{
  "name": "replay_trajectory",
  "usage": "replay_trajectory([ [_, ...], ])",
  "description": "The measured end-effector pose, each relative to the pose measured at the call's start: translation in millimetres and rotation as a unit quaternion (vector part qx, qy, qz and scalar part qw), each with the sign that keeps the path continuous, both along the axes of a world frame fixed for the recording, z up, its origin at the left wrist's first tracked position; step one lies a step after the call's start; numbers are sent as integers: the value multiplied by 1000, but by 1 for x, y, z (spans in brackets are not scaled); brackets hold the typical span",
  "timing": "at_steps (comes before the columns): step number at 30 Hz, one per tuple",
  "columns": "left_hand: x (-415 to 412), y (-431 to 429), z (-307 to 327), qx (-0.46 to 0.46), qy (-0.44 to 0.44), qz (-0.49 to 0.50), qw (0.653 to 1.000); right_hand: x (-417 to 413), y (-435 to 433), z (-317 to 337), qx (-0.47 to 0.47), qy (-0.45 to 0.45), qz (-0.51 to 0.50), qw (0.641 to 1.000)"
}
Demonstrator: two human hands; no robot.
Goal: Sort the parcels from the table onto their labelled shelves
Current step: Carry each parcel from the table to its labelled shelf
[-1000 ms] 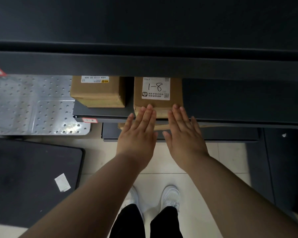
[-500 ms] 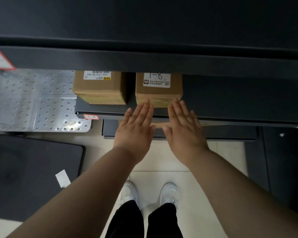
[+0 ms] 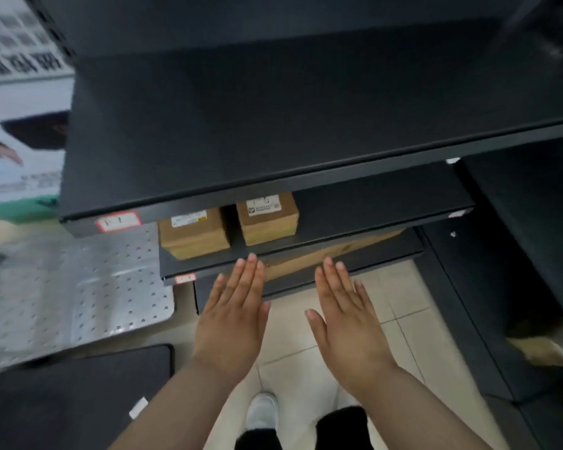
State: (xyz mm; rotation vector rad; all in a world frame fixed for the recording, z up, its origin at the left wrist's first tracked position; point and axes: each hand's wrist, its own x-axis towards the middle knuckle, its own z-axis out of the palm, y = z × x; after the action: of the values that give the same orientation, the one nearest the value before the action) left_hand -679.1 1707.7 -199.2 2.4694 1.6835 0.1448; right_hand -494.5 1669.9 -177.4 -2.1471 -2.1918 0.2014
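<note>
- Both hands flat and empty, fingers straight and close together: left hand [image 3: 233, 323] and right hand [image 3: 345, 323] held palm-down in front of the shelf [image 3: 371, 222], apart from each other and touching nothing.
- Right-hand parcel [image 3: 267, 219] set well in from the shelf's front edge, white label up, just beside a second parcel [image 3: 194, 233]; likely pushed deep so neither overhangs.
- Judged from the open palms clear of the boxes: placing done here, next parcel to be fetched from the table.
- Handwriting on the right parcel's label too blurred to read; shelf tag [image 3: 184, 278] below likewise illegible, so match of label to shelf not checkable.
- Red-edged tag [image 3: 118, 221] on the upper shelf legible only roughly.
- Brown box [image 3: 322, 254] on the lower level mostly hidden under the shelf.
- Table with remaining parcels out of view.
</note>
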Motion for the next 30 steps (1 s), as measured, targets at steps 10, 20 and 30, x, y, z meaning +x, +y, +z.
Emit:
replay_trajectory([
  [10, 76, -32, 135, 58, -20, -195, 979, 46, -108, 144, 85, -30, -210, 974],
  [20, 305, -206, 253, 136, -118, -492, 851, 173, -342, 257, 158, -66, -491, 854],
  [30, 409, -517, 298, 120, -117, -674, 719, 193, -656, 294, 151, -95, -666, 724],
])
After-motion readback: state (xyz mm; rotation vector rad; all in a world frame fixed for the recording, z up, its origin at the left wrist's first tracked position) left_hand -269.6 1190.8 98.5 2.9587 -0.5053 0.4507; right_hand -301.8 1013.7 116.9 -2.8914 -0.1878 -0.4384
